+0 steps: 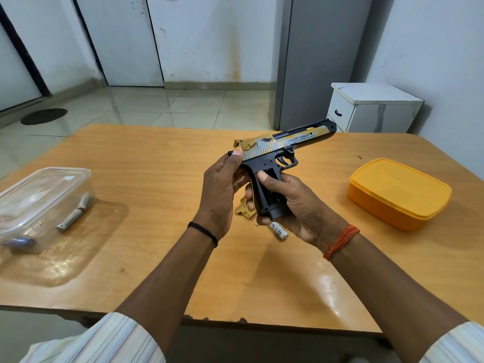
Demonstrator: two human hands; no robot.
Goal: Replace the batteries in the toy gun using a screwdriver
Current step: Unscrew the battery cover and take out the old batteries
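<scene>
Both hands hold the toy gun (pixel 277 150) up above the table (pixel 162 179), muzzle pointing away to the right. Left hand (pixel 222 189) is closed round the rear of the slide, thumb by the gold hammer. Right hand (pixel 290 203) is wrapped round the black grip, thumb pressed at the open side of it.

Risks, as I judge them:
- Grip side looks uncovered w/ the bay exposed; cells inside, if any, could drop out if the gun tips. Can't tell if it's loaded.
- White battery (pixel 279 230) lies loose on the table just under the right hand; it could roll off w/ a nudge.
- Gold cover piece (pixel 245 209) sits below the hands, partly hidden; the small bit beside it may be the screw, too small to tell, easy to lose.
- Screwdriver not clearly visible.

Look of the gun: silver and gold slide w/ printed lettering, black frame, trigger and muzzle; hard plastic by the look.

Clear tub (pixel 39 203) w/ spent-looking cells is well left of the left hand; yellow lidded box (pixel 398 192) right of the right hand.
</scene>
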